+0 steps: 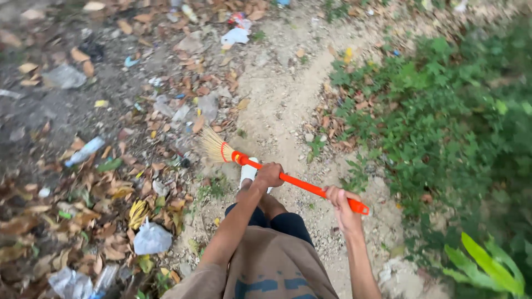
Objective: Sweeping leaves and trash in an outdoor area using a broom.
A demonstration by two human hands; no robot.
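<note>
I hold a broom with an orange handle (303, 184) and straw bristles (212, 145) in both hands. My left hand (269, 174) grips the middle of the handle. My right hand (339, 197) grips near the handle's top end. The bristles point toward the upper left and rest at the edge of a litter of dry brown leaves (166, 116) on the dirt. My leg in dark shorts and a white shoe (247, 171) show below the handle.
A sandy dirt path (288, 94) runs up the middle. Dry leaves, plastic bags (151, 239), a plastic bottle (84, 151) and scraps lie to the left. Green weeds and bushes (443, 127) fill the right side.
</note>
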